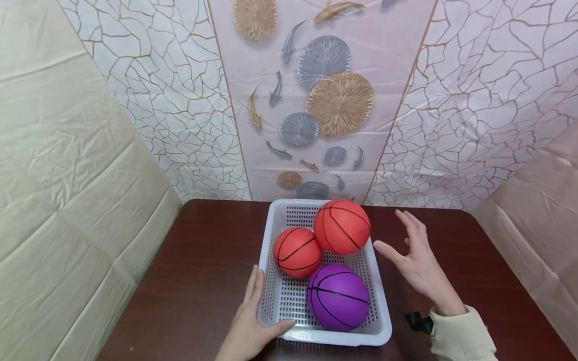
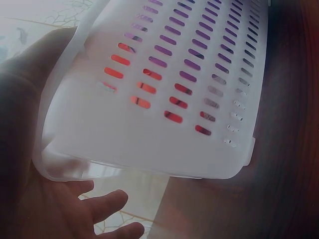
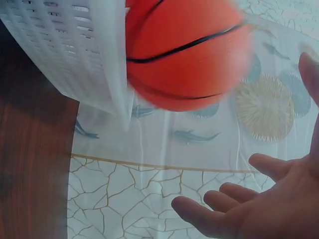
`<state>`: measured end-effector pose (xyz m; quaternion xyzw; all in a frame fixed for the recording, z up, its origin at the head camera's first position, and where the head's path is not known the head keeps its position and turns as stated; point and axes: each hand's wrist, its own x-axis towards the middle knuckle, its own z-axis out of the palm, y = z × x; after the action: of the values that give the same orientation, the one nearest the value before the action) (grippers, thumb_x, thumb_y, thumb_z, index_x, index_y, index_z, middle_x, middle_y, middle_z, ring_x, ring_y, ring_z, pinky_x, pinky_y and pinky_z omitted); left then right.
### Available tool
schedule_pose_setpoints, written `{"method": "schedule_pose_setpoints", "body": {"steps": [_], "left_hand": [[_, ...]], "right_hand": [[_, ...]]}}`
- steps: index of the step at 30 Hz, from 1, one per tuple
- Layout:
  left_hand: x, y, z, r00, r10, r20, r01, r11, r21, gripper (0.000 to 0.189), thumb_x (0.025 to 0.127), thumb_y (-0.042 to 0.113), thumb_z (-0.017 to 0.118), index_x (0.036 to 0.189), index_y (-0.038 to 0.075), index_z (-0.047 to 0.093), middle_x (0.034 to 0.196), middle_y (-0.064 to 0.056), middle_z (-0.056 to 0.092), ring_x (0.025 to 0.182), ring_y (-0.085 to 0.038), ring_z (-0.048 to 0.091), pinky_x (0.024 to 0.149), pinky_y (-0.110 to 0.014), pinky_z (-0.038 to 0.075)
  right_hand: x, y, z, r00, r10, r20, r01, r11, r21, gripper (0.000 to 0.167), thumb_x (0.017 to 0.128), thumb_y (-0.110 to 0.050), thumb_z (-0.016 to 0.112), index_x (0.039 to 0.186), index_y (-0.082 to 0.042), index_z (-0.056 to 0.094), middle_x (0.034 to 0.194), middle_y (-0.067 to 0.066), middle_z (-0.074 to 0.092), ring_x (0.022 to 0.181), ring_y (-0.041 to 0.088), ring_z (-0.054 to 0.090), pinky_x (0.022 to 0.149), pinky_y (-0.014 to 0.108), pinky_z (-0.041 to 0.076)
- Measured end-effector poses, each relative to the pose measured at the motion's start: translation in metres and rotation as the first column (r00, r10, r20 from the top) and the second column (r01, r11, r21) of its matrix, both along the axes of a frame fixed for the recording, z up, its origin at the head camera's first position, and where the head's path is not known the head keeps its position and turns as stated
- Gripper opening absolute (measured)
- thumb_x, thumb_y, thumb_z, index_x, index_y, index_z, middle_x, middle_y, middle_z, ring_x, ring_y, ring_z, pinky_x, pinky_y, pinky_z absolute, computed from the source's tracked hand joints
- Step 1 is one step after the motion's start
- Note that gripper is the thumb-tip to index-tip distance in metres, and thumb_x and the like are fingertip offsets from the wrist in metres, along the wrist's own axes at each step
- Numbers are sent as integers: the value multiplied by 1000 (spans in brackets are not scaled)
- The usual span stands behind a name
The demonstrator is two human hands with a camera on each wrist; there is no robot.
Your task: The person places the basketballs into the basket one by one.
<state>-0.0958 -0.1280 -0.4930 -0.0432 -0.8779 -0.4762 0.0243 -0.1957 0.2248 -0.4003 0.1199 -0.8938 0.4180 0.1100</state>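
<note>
A white perforated plastic basket (image 1: 387, 321) holds two red basketballs and a purple one (image 1: 337, 297). One red basketball (image 1: 298, 252) sits at the left; the other red basketball (image 1: 341, 227) rides higher at the back right, overlapping the rim. My left hand (image 1: 251, 317) lies at the basket's front left corner, fingers stretched along the outside of the left wall and thumb at the front rim. To the right of the basket, my right hand (image 1: 417, 260) hovers with fingers spread and thumb toward the back red ball, holding nothing. In the right wrist view its palm faces that ball (image 3: 192, 55).
The basket stands on a dark brown wooden table (image 1: 203, 260). A patterned cloth (image 1: 311, 100) with fish and round leaves hangs behind the table. Beige padded panels (image 1: 67, 200) flank it on both sides. A black band (image 1: 419, 322) hangs near the right sleeve.
</note>
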Motion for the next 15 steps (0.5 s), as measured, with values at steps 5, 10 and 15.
{"method": "schedule_pose_setpoints", "body": {"steps": [5,10,15], "left_hand": [[0,0,0,1000,2,13,-2,1000,1,116,71,56,80,158,26,10,161,17,-3,140,-34,27,100,-63,35],[1,-1,-1,1000,11,29,-11,1000,-12,117,70,59,79,158,28,8,161,17,-4,140,-37,27,100,-65,34],[1,-1,-1,999,13,30,-12,999,-30,116,71,58,79,158,26,9,161,16,-4,139,-39,29,99,-66,34]], "right_hand": [[3,6,-4,999,-31,14,31,999,-10,82,92,-35,68,155,-14,21,156,19,12,128,45,33,96,63,34],[7,13,-10,998,-42,44,43,999,-32,78,94,-36,64,155,-11,22,156,21,11,129,47,32,98,66,32],[11,19,-12,995,-71,63,71,997,-3,77,95,-39,61,155,-10,21,155,23,14,129,49,31,97,68,30]]}}
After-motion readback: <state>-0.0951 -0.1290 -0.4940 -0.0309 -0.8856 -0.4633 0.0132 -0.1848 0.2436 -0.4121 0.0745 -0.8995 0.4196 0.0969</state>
